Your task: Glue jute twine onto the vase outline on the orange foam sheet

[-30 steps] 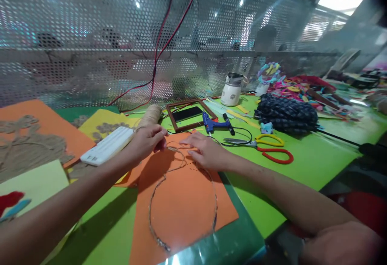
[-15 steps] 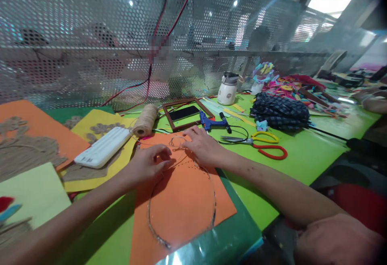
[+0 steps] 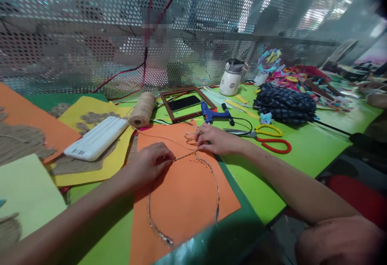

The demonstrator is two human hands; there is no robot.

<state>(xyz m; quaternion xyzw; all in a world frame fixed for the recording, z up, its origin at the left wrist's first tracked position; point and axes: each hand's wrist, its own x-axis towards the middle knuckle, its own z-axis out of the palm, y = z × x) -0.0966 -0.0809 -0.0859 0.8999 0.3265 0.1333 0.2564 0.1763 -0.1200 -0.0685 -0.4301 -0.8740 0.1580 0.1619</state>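
Note:
My left hand [image 3: 152,162] pinches a length of jute twine [image 3: 186,155] above an orange sheet [image 3: 187,204]. The twine runs straight across to my right hand [image 3: 215,139], whose fingers are closed on its other end. Loose loops of twine lie just beyond the right fingertips. On the sheet, a curved twine outline [image 3: 217,192] goes down both sides, with dotted marks near its upper right. A thin strand leads from the spool of twine [image 3: 142,111] toward my hands.
Behind the sheet are a brown frame [image 3: 178,119], a phone [image 3: 184,103] and a blue glue gun [image 3: 211,114]. Scissors [image 3: 273,144] and a folded umbrella [image 3: 284,104] lie right, a bottle [image 3: 231,79] behind. A white power bank [image 3: 96,138] rests left on yellow paper [image 3: 121,172].
My right hand has moved right, and the twine now stretches straight between both hands. The loose loops have shifted right with it. The camera view has tilted slightly.

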